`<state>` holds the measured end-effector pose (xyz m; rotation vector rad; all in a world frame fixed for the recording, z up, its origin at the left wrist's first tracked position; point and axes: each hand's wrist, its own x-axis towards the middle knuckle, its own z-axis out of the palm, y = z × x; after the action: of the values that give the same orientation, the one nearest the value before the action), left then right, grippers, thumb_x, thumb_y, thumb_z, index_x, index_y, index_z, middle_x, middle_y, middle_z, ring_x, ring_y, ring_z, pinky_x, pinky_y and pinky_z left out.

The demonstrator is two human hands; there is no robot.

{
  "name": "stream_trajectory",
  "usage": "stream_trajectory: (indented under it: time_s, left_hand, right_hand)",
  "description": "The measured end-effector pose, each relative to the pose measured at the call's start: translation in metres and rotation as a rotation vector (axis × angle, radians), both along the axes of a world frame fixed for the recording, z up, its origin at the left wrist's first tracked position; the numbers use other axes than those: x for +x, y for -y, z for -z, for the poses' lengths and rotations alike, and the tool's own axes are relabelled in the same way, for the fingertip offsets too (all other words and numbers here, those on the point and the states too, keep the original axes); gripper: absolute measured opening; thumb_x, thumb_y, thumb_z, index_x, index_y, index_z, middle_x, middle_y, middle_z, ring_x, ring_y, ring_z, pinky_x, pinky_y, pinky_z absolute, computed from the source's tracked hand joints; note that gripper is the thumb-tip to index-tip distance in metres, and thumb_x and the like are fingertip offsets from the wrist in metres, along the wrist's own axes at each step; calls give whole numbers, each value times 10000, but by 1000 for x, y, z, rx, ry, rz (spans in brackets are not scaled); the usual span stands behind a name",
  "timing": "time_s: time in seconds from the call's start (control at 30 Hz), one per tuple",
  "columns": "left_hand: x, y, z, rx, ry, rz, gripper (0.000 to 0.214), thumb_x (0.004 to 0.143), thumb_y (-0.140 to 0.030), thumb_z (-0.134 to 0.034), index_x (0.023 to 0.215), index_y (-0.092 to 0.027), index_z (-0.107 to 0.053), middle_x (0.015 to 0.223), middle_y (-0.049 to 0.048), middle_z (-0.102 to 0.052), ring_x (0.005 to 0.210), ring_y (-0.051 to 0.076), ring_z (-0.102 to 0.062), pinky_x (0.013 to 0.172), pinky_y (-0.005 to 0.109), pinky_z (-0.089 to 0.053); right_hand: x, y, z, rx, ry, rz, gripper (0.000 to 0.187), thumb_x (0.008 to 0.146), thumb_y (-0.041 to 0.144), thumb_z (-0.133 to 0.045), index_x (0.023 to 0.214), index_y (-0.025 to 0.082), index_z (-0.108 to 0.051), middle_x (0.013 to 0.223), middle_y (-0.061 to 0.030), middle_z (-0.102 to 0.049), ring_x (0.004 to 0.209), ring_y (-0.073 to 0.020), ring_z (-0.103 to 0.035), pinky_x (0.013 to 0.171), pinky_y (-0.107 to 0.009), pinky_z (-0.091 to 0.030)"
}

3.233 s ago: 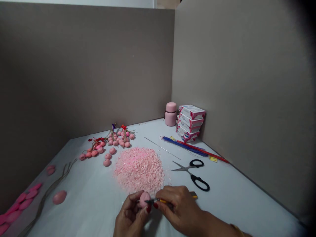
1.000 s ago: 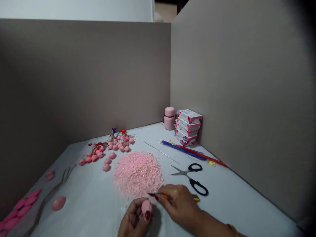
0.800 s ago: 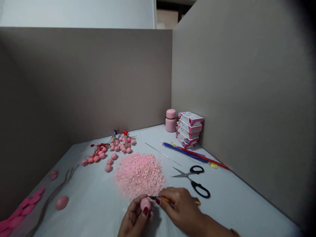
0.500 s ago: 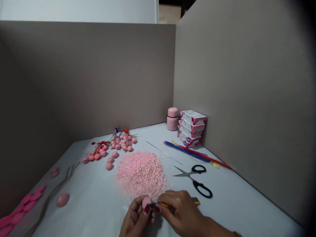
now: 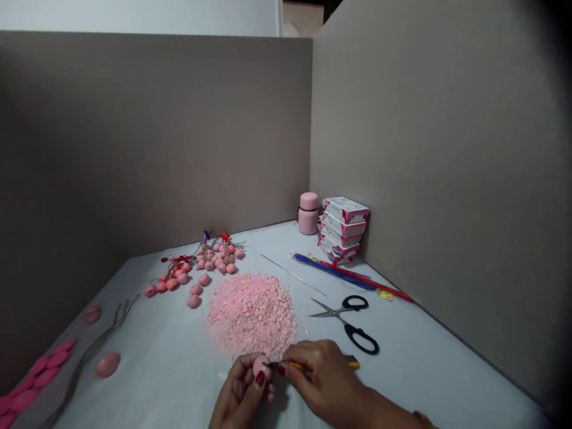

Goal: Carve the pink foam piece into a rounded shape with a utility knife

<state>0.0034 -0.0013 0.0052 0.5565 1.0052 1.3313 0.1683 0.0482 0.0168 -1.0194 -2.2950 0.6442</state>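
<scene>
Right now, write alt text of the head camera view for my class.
A left hand holds a pink ball while the right hand holds a yellow-handled tool against it, beside a heap of pink flakes; black-handled scissors lie nearby.

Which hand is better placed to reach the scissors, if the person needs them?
Probably the right hand: it is nearer the scissors, although it holds a yellow-handled tool. The left hand grips the pink ball.

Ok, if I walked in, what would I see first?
The big heap of pink flakes in the middle of the pale table stands out first. Just below it, the left hand holds a round pink ball, and the right hand a thin yellow-handled tool beside it.
</scene>
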Motion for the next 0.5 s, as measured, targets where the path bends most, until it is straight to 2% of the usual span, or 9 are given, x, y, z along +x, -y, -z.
stream_trajectory:
  time_s: [0.17, 0.3, 0.4, 0.5]
  left_hand:
    - [-1, -1, 4, -32, 51, -3, 331, 508, -332, -898, 761, -174, -755, 643, 7, -724, 567, 88, -604, 605, 216, -470]
    - [-2, -1, 5, 3, 72, 12, 299, 522, -304, -896, 745, -161, -757, 630, 6, -725, 545, 78, -610, 563, 187, -481]
    - [-2, 1, 1, 5, 110, 67, 301, 512, -298, -900, 735, -154, -758, 609, 2, -709, 528, 76, -614, 531, 168, -480]
    - [-1, 4, -7, -81, 117, 73, 332, 491, -280, -909, 771, -173, -767, 640, 3, -718, 548, 88, -637, 558, 181, -507]
  right_hand:
    - [-3, 3, 1, 27, 28, 33, 253, 883, 253, -500, 643, 199, -557, 621, 13, -643, 577, -122, -565, 550, -234, -291]
    - [-2, 2, 1, 30, 48, 43, 263, 889, 257, -495, 641, 200, -562, 617, 14, -641, 581, -126, -572, 556, -232, -297]
    - [3, -4, 1, 27, 58, 98, 271, 898, 282, -494, 656, 203, -587, 624, 8, -642, 583, -134, -571, 558, -237, -299]
    - [7, -8, 0, 21, 17, 151, 281, 927, 293, -465, 709, 205, -619, 634, 9, -635, 580, -132, -559, 567, -237, -311]
